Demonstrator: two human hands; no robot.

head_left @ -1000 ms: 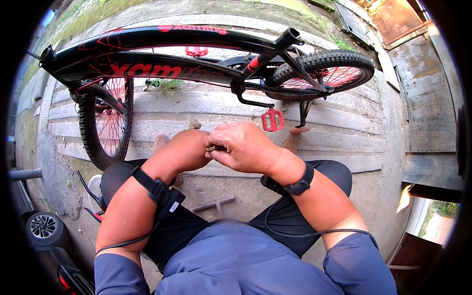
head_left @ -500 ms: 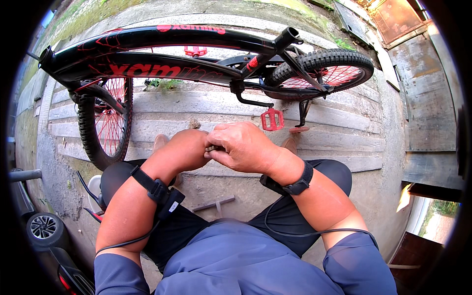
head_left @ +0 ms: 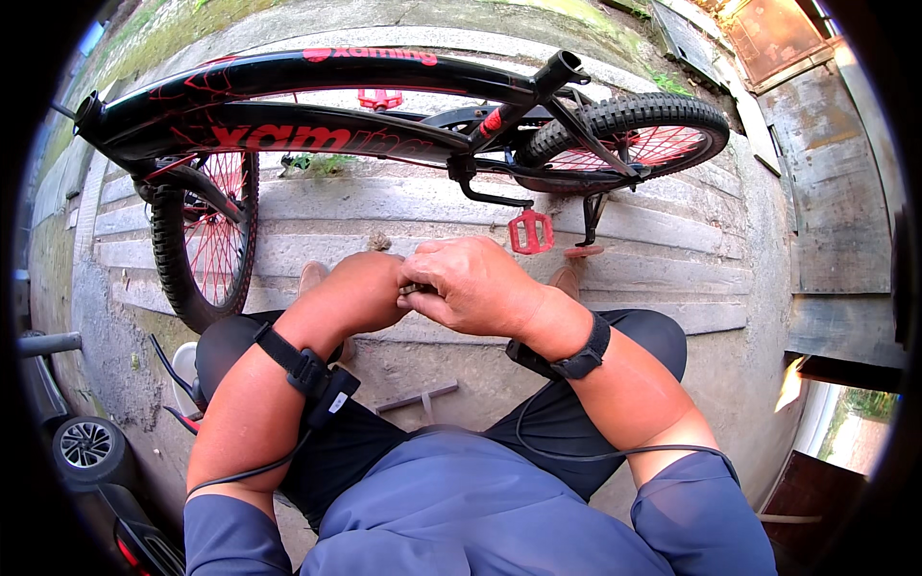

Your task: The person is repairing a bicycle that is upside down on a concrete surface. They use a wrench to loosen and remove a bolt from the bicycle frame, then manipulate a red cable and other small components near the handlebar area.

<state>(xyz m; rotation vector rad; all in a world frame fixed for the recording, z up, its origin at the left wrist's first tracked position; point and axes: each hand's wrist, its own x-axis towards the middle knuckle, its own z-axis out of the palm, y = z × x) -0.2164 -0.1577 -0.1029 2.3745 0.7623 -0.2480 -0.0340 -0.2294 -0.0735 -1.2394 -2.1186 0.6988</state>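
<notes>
My left hand (head_left: 372, 291) and my right hand (head_left: 473, 288) meet in front of me, above my knees. Thumb and fingers of my right hand pinch a small dark piece (head_left: 415, 288), too covered to name. My left hand is curled against it, its fingertips out of sight behind the right hand. Just beyond stands a black and red bicycle frame (head_left: 331, 137), without saddle or handlebar. Its front wheel (head_left: 171, 259) is turned at the left, its rear wheel (head_left: 663, 108) is at the right. The nearer red pedal (head_left: 531, 232) hangs past my right hand.
A kickstand (head_left: 593, 223) props the bicycle on concrete slabs (head_left: 653, 240). A T-shaped bar (head_left: 418, 397) lies on the ground between my legs. Left of my knee are a white object (head_left: 182, 369) and a curved black bar. A car wheel (head_left: 88, 446) stands farther left, wooden boards (head_left: 831, 192) at right.
Both hands stay nearly in place, with only a tiny shift of the right fingers over the small piece. The bicycle has not visibly moved.
</notes>
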